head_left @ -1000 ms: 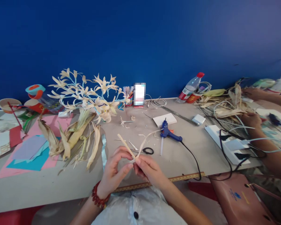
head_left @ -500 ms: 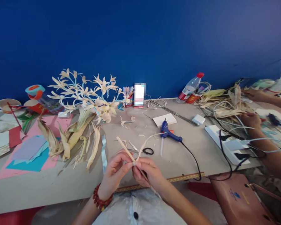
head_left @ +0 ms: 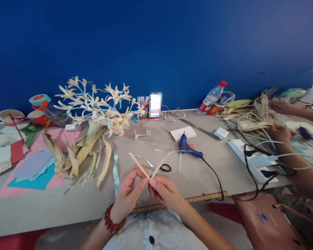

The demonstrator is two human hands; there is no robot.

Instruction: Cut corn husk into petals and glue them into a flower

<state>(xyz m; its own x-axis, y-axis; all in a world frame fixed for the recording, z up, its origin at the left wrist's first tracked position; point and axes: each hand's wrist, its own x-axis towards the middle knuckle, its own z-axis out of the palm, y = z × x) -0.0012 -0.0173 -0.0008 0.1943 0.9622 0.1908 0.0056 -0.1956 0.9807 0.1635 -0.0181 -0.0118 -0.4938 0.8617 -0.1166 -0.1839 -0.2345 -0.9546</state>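
Note:
My left hand [head_left: 131,189], with a red bead bracelet at the wrist, pinches the lower end of a pale husk strip [head_left: 137,164] that points up and left. My right hand [head_left: 167,191] touches it at the fingertips and pinches a thin curved husk strip [head_left: 161,160], which arcs up towards the glue gun. The strips meet between my fingertips, where the join is partly hidden. Just beyond my hands lie scissors [head_left: 165,168] with black handles. The blue glue gun [head_left: 189,147] rests on the table to their right.
White husk flowers [head_left: 117,121] stand at the back left, above dried husks [head_left: 104,163] and coloured paper [head_left: 31,166]. A bottle [head_left: 211,99] leans at the back. A power strip [head_left: 250,161] with cables lies right, beside another person's hands [head_left: 280,135] at more husks.
The curved strip has swung slightly and its arc is lower and straighter. The strip piece that showed under my right hand is no longer visible. Both hands have barely moved.

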